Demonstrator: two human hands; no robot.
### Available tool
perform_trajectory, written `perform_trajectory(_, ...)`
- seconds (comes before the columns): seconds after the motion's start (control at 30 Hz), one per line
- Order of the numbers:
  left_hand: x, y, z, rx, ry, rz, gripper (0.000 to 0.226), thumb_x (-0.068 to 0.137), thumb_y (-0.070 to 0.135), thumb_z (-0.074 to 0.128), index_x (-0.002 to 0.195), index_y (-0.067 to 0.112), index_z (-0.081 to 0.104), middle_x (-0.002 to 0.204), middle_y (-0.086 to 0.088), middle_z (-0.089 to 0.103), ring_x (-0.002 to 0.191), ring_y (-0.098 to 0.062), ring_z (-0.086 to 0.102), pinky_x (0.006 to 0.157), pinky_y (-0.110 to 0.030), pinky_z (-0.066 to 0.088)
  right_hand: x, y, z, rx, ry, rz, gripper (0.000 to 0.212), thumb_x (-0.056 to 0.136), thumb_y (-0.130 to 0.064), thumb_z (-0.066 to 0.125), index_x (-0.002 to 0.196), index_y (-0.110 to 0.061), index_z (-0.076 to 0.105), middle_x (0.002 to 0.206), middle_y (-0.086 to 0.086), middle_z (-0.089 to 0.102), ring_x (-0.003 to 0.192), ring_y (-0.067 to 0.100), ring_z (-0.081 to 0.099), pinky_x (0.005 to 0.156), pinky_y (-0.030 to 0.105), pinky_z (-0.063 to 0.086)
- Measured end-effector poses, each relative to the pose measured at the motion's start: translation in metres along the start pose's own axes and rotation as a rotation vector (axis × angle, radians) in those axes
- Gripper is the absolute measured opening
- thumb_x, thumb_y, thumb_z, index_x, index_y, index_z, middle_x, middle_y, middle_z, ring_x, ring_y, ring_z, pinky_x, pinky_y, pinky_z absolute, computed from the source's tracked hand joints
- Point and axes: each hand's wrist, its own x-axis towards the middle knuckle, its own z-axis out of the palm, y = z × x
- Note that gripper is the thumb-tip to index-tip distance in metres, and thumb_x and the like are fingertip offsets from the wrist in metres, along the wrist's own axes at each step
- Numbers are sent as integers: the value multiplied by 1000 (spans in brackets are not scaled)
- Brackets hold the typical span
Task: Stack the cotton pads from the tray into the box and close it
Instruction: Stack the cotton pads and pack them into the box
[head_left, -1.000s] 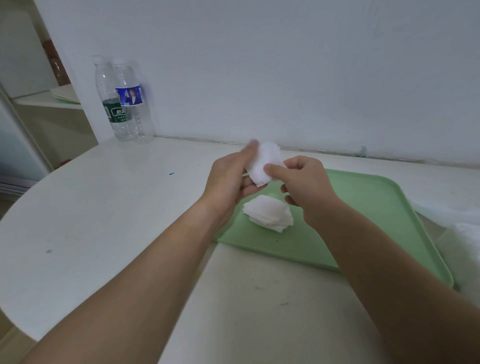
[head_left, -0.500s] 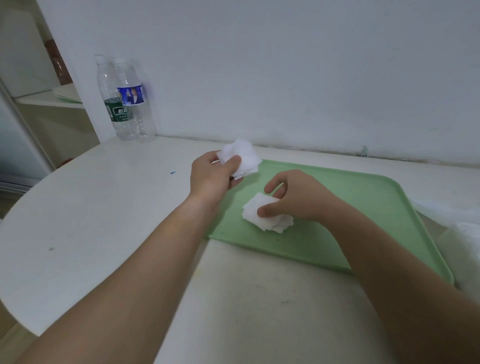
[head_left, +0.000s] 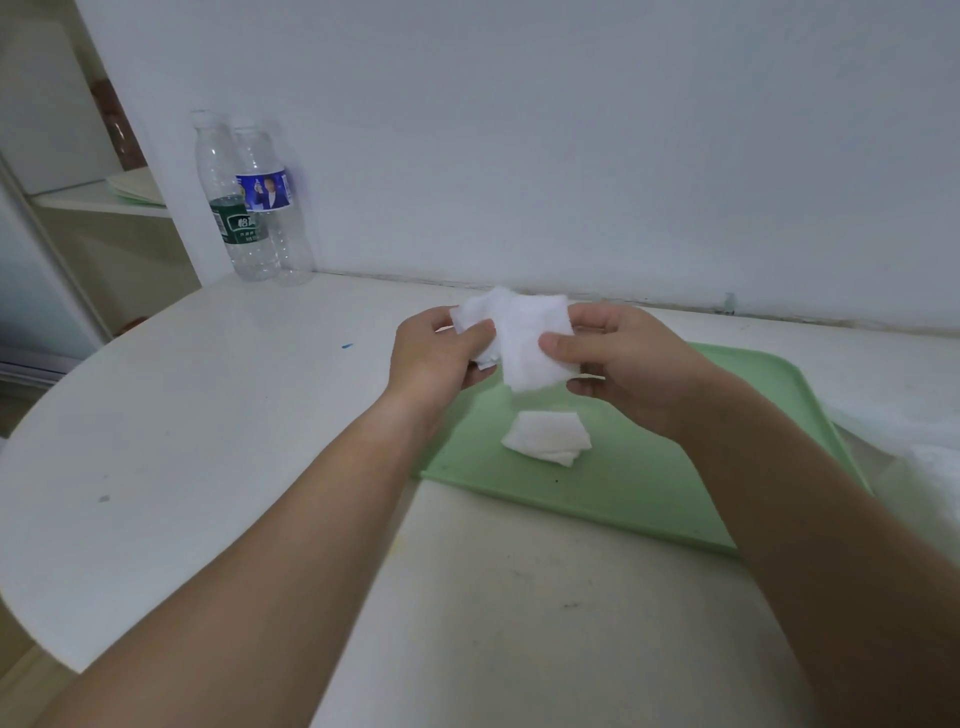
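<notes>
A green tray (head_left: 649, 499) lies on the white table, right of centre. On its near-left part rests a small pile of white cotton pads (head_left: 548, 438). Above the tray's far-left corner my left hand (head_left: 436, 358) grips a bunch of cotton pads (head_left: 475, 317). My right hand (head_left: 618, 358) pinches another square cotton pad (head_left: 530, 353) by its right edge, pressed against the left hand's bunch. No box is in view.
Two clear water bottles (head_left: 249, 208) stand by the wall at the back left. A shelf unit (head_left: 98, 197) sits beyond the table's left edge. White crumpled plastic (head_left: 914, 431) lies right of the tray. The table's rounded edge (head_left: 31, 597) curves near left.
My right hand has lifted a pad off the pile on the tray and brought it up against the pads in my left hand. The pile on the tray is smaller.
</notes>
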Motion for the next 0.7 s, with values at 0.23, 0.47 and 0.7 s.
perform_trajectory(0.23, -11, 5, 8, 80, -199, 25, 22, 88, 5, 70, 110, 3, 72, 75, -4, 70, 64, -13, 63, 68, -24, 57, -1, 0, 1, -60, 122, -52, 13, 87, -15, 74, 101, -14, 74, 84, -4, 75, 73, 10, 63, 72, 27, 52)
perform_trajectory(0.47, -13, 6, 9, 84, -277, 17, 24, 92, 15, 71, 114, 7, 73, 87, -6, 77, 77, -13, 72, 72, -23, 58, 0, 1, 0, -125, 237, -72, 6, 82, -16, 80, 85, -14, 74, 66, -9, 69, 59, 7, 57, 69, 28, 51)
perform_trajectory(0.7, -13, 13, 12, 32, -289, -79, 34, 104, 35, 51, 107, 8, 73, 92, -6, 78, 79, -19, 75, 69, -28, 59, 0, 2, 4, -216, 314, -98, 12, 82, -19, 80, 85, -13, 70, 70, -3, 70, 53, 3, 59, 52, 15, 45)
